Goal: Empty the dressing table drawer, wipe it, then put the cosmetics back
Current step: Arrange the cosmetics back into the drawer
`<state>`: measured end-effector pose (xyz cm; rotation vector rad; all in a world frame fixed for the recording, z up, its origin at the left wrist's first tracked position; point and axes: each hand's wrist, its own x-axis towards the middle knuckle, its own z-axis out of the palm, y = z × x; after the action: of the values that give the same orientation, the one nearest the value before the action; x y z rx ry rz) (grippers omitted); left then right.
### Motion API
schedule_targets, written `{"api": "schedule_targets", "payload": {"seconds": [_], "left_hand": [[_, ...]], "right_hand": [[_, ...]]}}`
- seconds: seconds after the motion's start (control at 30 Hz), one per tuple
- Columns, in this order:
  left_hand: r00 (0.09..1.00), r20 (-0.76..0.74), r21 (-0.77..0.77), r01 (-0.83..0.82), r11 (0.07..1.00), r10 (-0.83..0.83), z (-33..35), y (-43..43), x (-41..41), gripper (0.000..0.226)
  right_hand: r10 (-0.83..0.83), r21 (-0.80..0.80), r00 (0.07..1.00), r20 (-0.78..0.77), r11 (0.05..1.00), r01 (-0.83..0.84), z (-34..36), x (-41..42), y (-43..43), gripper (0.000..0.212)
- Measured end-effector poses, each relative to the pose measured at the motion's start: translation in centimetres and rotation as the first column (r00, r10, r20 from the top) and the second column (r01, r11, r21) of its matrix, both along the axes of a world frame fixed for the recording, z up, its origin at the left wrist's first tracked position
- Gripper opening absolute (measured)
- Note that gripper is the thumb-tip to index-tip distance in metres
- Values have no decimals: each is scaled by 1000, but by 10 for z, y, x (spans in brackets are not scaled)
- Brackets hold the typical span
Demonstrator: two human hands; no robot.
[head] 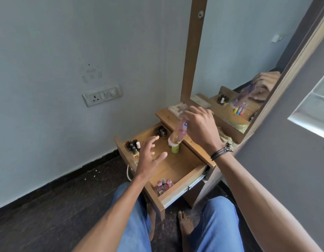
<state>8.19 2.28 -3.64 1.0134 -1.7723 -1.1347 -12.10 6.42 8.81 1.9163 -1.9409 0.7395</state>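
Note:
The wooden drawer (183, 170) of the dressing table stands pulled out. Dark nail-polish bottles (133, 145) fill its far left corner, more dark bottles (161, 131) stand at the back, pink perfume bottles (164, 184) sit in the near corner, and a yellow-green jar (175, 148) stands near the back right. My right hand (201, 126) holds a blurred pink tube (181, 132) above the drawer's back edge. My left hand (150, 159) hovers over the drawer with fingers spread, holding nothing.
The table top (168, 116) carries a pale folded item (176, 108). A framed mirror (239, 51) rises behind it and reflects several small tubes. A yellowish cloth (225, 138) lies at the right. My knees and bare feet are below the drawer. A wall socket (102, 95) is at the left.

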Motion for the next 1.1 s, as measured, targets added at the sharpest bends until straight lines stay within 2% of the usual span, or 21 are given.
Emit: {"api": "schedule_targets", "payload": {"seconds": [0.13, 0.2, 0.4, 0.53, 0.67, 0.77, 0.87, 1.0, 1.1], "left_hand": [[992, -35, 117, 122, 986, -119, 19, -3, 0, 62], [983, 47, 118, 173, 978, -180, 25, -6, 2, 58], [952, 289, 22, 98, 995, -100, 18, -5, 5, 27], [934, 351, 15, 72, 997, -73, 9, -1, 2, 18], [949, 314, 80, -46, 996, 19, 2, -1, 1, 22], [943, 320, 180, -152, 972, 88, -2, -8, 3, 20], [947, 291, 250, -212, 945, 135, -8, -18, 6, 31], [943, 289, 296, -252, 921, 165, -18, -31, 8, 41], [928, 329, 285, -271, 919, 172, -22, -37, 5, 51]], "right_hand": [[84, 107, 995, 50, 990, -89, -17, 29, 9, 42], [124, 143, 989, 76, 981, -134, -25, 41, 11, 38], [183, 127, 961, 207, 969, -211, -48, 61, 7, 30], [157, 143, 940, 304, 968, -208, -67, 67, -2, 25], [12, 63, 905, 425, 997, -43, -86, 70, -9, 39], [-97, 82, 780, 618, 995, 59, -107, 66, -6, 41], [-159, 207, 649, 744, 978, 3, -132, 67, 3, 64], [-201, 355, 598, 776, 923, -150, -154, 70, 11, 81], [-197, 421, 612, 766, 873, -246, -163, 71, 12, 87]]}}
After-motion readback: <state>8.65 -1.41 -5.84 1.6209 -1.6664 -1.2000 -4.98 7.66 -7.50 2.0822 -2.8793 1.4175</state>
